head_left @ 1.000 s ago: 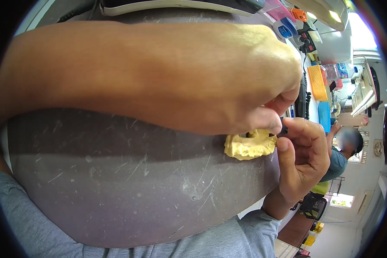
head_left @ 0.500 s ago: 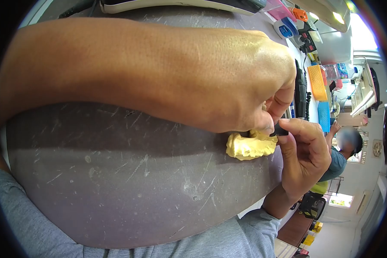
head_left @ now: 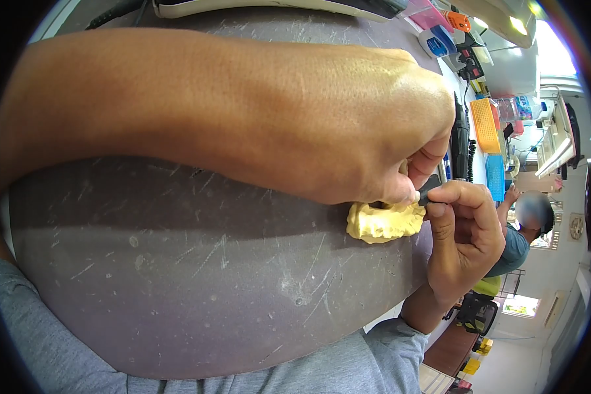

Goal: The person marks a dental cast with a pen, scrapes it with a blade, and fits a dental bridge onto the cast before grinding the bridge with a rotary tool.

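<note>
My left hand (head_left: pixel 381 131) reaches across from the left, back of the hand up, fingers curled and thumb pressed at the upper edge of a yellow dental cast (head_left: pixel 382 226). The cast shows a row of tooth shapes along its lower side. The curled left fingers behind it are partly hidden. My right hand (head_left: pixel 467 230) comes up from the lower right, thumb and index finger pinched on a small dark piece (head_left: pixel 425 196) beside the cast. The left thumb tip meets or nearly meets this piece. Its exact kind is too covered to tell.
The scratched grey-brown work surface (head_left: pixel 177 276) lies under both arms. Past the hands are a black handpiece (head_left: pixel 460 141) with a coiled cord, a blue-and-white tub (head_left: pixel 438 43), an orange basket (head_left: pixel 484 125) and a blue basket (head_left: pixel 494 176). Another person (head_left: pixel 515 253) is farther right.
The cast has turned slightly, and more of its upper hollow shows. The dark piece has tilted and shows more between the hands. My left hand has shifted slightly to the right.
</note>
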